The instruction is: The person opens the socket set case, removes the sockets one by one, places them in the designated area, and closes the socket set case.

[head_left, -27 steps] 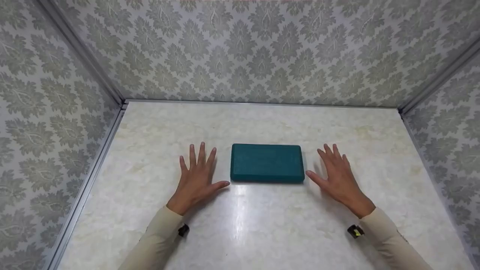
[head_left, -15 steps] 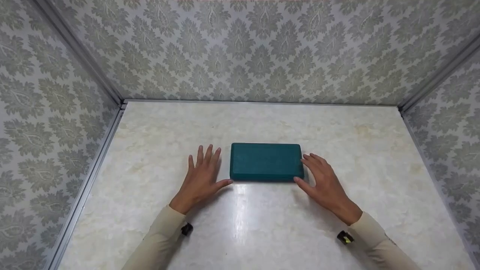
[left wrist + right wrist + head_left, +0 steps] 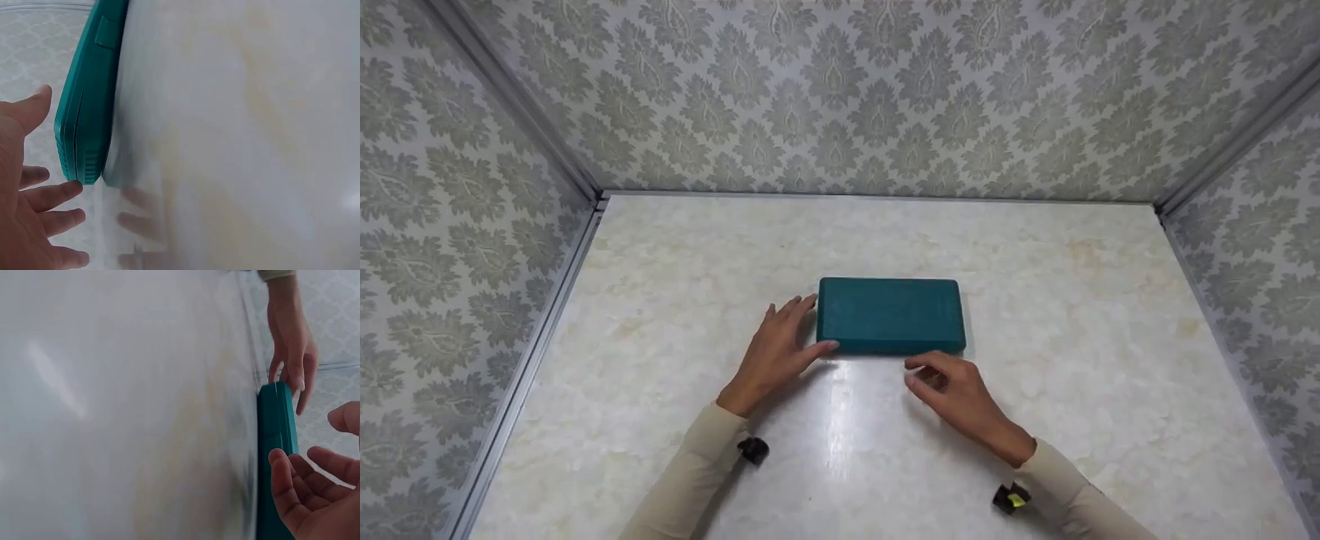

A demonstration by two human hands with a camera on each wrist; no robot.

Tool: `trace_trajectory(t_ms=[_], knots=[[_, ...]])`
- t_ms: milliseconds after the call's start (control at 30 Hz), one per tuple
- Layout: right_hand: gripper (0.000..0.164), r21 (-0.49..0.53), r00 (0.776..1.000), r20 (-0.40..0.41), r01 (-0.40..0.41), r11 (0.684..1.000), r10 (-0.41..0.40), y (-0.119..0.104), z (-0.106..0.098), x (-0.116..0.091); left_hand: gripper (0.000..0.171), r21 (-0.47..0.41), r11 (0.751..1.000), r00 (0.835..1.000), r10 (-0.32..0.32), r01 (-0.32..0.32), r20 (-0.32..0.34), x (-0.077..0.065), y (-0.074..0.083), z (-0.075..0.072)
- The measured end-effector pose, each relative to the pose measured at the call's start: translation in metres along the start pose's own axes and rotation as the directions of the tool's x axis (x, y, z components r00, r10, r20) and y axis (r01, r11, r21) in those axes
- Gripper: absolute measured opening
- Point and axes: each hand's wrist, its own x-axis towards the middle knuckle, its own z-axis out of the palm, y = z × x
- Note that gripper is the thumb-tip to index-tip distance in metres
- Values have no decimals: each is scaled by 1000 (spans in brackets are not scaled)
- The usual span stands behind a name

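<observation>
A closed teal plastic case [image 3: 891, 311] lies flat on the table, its long side facing me. A seam and a raised latch [image 3: 107, 32] show on its side in the left wrist view. My left hand [image 3: 775, 351] is at the case's left end, fingers extended; the thumb reaches the front left corner, and one fingertip appears to touch the end. In front of the right part of the long side is my right hand [image 3: 966, 397]. Its fingers are loosely bent and hold nothing; whether they touch the case is unclear.
The pale marbled table [image 3: 697, 247] meets patterned walls [image 3: 840, 97] at the back and both sides. Metal rails [image 3: 521, 375] run along the left edge. Small dark devices [image 3: 1009, 498] sit at both wrists.
My left hand has moved right to the case's end. The right hand has left the case's right end, moving left and toward me, with its fingers bending more. The case stays closed.
</observation>
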Motion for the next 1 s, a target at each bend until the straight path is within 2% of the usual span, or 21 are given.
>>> trace_trajectory(t_ms=[67,167,300,400,500,700,833,1000], knots=[[26,113,994,15,-111,987,110,0,7,2,88,-40,999,1000,-12,12,-5,2,-1,3],[31,243,972,26,-233,942,233,1,17,5,96,-106,994,999,-35,37,22,5,-4,8],[34,342,929,9,-351,872,370,3,29,8,109,-166,985,997,-28,40,77,12,-10,18],[35,410,893,-4,-409,815,450,4,35,10,116,-198,980,996,-14,32,93,16,-16,23],[36,470,875,2,-427,772,483,4,37,11,121,-223,974,995,-12,35,104,19,-21,24],[34,510,855,-7,-443,738,518,5,39,15,130,-185,983,986,27,4,164,28,-25,23],[27,514,831,-20,-468,719,556,6,40,16,137,-153,988,977,8,25,214,31,-25,23],[24,504,819,-27,-484,715,573,6,39,20,140,-139,989,973,-26,59,230,32,-23,22]])
